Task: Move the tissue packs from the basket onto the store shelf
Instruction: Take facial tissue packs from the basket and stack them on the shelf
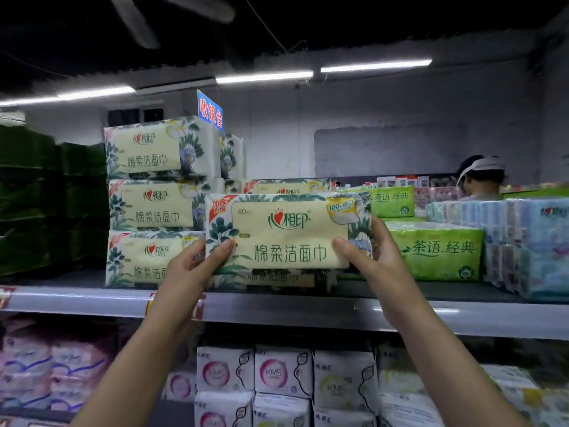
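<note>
I hold a cream tissue pack (289,231) with green leaf print at both ends, just above another pack (277,280) lying on the store shelf (308,309). My left hand (192,266) grips its left end, thumb on the front face. My right hand (369,257) grips the right end the same way. To the left stands a stack of three identical packs (154,204). More of them sit behind the held pack. The basket is out of view.
Green tissue packs (437,254) lie right of the held pack, blue-white packs (529,241) farther right. Dark green packs (40,198) fill the shelf's left end. The lower shelf holds pink packs (55,374) and white packs (277,380). A person's head (480,177) shows behind the shelf.
</note>
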The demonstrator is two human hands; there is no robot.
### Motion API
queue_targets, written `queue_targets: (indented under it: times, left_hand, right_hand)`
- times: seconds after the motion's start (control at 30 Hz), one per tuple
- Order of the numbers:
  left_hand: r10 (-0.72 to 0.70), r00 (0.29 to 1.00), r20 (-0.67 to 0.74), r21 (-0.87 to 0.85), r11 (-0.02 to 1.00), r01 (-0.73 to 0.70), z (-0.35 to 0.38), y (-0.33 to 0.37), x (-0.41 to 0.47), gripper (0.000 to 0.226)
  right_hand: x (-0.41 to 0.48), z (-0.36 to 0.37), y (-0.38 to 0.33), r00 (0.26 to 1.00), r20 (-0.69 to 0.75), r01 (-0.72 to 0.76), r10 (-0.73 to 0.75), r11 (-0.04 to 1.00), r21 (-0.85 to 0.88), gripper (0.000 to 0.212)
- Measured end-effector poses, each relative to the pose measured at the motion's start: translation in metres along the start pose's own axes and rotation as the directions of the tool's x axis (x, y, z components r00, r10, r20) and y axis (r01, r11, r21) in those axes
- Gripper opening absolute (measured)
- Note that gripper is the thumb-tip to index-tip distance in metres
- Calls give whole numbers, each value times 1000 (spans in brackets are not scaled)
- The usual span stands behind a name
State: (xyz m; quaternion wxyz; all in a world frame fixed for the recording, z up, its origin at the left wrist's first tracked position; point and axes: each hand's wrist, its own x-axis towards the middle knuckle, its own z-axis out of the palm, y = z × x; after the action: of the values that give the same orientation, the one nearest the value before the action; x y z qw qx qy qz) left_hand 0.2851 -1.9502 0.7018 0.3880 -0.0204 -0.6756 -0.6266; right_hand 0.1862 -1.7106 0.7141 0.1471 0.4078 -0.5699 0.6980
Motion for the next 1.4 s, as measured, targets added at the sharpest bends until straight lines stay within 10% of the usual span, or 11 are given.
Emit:
queue_targets:
  times: [0.2, 0.47, 0.6, 0.77, 1.4]
  left_hand:
    - [80, 997, 6, 41, 996, -80, 3, 26, 27, 107]
    - [85, 995, 49, 113, 990, -90, 3, 43, 62, 43]
    - [14, 997, 82, 144, 989, -26, 4, 38, 74, 59]
    - [13, 998, 67, 208, 978, -27, 4, 20, 79, 27]
    - [91, 992, 84, 420, 900, -118, 2, 3, 85, 22]
  right_hand:
    - [29, 3, -12, 998, -10, 57, -58, 998, -23, 34]
    - [75, 10, -16, 997, 65, 43, -31, 983, -177, 56]
    - [88, 14, -8, 996, 68, -34, 51, 974, -224, 89]
    - [89, 14, 16, 988, 113, -86, 110, 977, -196, 83]
    - [97, 17, 38, 984, 84, -126, 160, 941, -314, 103]
